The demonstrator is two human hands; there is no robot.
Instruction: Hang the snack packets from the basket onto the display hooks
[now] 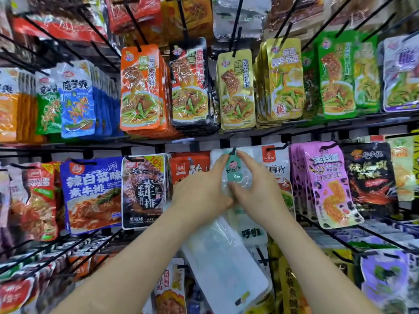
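A white and teal snack packet (pixel 237 172) is at the tip of a black display hook (pixel 232 151) in the middle row. My left hand (pixel 201 191) and my right hand (pixel 256 189) both hold this packet near its top, index fingers raised beside the hook and thumbs curled in front. A second whitish packet (pixel 224 264) slants down below the hands, over the left forearm side; which hand carries it cannot be told. The basket is out of view.
Rows of black hooks carry hanging packets all around: a blue one (pixel 93 193) and a black-and-white one (pixel 144 191) to the left, a pink one (pixel 326 184) and a black one (pixel 369 177) to the right. Bare hook rods (pixel 335 236) jut out lower right.
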